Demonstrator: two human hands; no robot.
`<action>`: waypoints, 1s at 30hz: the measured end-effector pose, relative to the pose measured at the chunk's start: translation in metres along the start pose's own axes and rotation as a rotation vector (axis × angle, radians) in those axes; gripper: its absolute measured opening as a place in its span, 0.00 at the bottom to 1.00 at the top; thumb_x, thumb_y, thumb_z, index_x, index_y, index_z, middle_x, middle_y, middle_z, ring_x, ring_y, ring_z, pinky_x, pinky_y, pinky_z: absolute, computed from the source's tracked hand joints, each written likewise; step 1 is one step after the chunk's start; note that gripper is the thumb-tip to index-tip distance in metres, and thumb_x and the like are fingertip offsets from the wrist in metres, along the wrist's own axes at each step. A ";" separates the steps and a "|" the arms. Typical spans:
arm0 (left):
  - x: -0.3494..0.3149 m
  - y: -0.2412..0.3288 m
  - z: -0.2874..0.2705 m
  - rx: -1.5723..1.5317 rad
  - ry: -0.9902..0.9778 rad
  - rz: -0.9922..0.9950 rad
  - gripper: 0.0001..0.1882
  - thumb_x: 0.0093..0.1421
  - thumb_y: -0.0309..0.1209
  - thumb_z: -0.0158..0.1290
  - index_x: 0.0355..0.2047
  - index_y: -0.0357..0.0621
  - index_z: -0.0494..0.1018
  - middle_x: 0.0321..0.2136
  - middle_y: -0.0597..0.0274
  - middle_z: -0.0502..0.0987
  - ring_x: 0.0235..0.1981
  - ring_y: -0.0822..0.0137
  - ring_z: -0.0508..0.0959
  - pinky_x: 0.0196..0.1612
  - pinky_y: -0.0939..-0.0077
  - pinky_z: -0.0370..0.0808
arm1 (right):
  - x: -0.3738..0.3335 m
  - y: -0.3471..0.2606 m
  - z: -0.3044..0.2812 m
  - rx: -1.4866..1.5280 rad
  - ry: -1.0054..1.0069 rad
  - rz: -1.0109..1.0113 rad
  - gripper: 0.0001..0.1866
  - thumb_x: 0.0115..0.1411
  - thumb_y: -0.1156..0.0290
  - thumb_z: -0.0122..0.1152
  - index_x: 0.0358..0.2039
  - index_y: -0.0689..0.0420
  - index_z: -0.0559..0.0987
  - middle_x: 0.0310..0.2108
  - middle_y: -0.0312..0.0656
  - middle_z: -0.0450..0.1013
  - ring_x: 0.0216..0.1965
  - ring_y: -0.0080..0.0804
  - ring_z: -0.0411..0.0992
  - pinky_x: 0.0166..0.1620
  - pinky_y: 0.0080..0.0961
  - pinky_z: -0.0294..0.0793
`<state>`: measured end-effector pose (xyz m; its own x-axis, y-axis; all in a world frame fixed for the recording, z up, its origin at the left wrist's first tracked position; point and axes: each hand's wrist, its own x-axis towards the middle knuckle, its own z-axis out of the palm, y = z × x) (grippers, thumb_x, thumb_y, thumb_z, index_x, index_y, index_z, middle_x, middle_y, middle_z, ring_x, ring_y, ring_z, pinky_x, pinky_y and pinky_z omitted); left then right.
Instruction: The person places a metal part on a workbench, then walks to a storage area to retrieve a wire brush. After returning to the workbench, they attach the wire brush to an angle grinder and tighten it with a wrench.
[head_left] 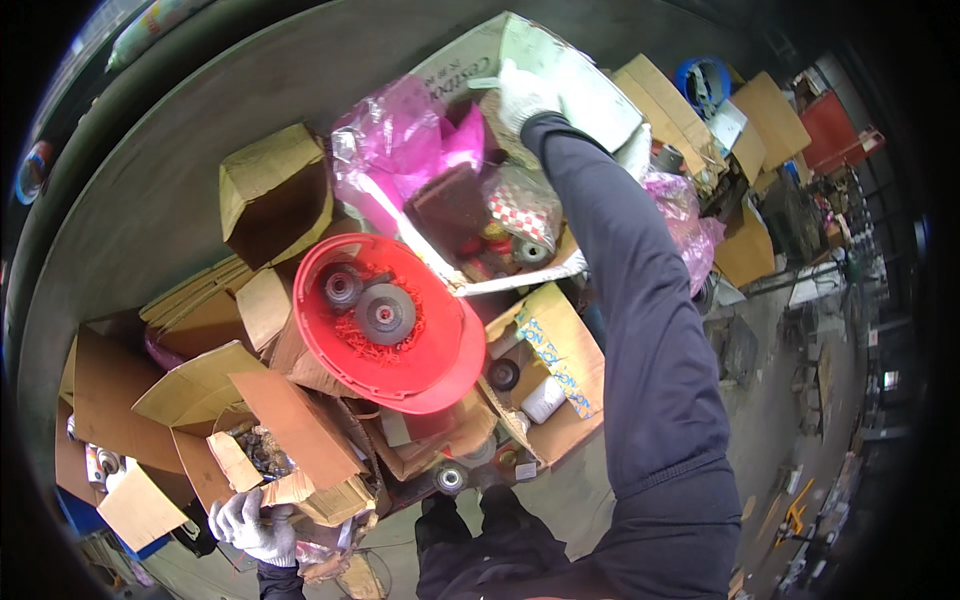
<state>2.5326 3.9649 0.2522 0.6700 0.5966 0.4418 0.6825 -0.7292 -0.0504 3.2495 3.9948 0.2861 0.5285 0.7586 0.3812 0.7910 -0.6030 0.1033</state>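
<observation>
head: left gloved hand [252, 527] half-curled at open brown cardboard box [298, 425], right hand [526, 95] at white carton [590, 90], grips unclear; red helmet [440, 365] between.

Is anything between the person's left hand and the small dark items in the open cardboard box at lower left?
Yes. The near cardboard flap stands between the left hand, at the box's near edge, and the small dark items. From above, nothing visible covers the part of them that shows.
</observation>
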 end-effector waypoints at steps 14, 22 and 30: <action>0.002 0.003 -0.004 0.020 0.019 0.021 0.22 0.56 0.52 0.61 0.43 0.52 0.77 0.38 0.60 0.74 0.46 0.53 0.72 0.60 0.48 0.60 | -0.028 -0.007 0.008 -0.134 -0.270 -0.067 0.12 0.57 0.65 0.59 0.36 0.56 0.85 0.39 0.51 0.81 0.41 0.47 0.81 0.45 0.41 0.80; 0.002 0.004 -0.011 -0.055 -0.027 -0.042 0.27 0.46 0.47 0.68 0.45 0.53 0.75 0.35 0.65 0.76 0.42 0.59 0.75 0.61 0.47 0.60 | -0.095 -0.032 0.010 -0.393 -0.815 -0.134 0.64 0.31 0.38 0.80 0.65 0.57 0.62 0.63 0.52 0.64 0.62 0.48 0.67 0.63 0.44 0.67; 0.001 0.001 -0.012 -0.077 -0.058 -0.055 0.28 0.46 0.45 0.67 0.47 0.54 0.73 0.35 0.66 0.76 0.41 0.59 0.75 0.61 0.45 0.61 | -0.089 -0.034 0.026 -0.234 -0.865 -0.172 0.46 0.42 0.54 0.74 0.59 0.62 0.66 0.48 0.51 0.77 0.50 0.44 0.77 0.51 0.37 0.77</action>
<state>2.5305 3.9609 0.2629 0.6494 0.6531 0.3896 0.6957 -0.7171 0.0424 3.1836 3.9539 0.2251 0.5300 0.7064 -0.4692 0.8477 -0.4272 0.3144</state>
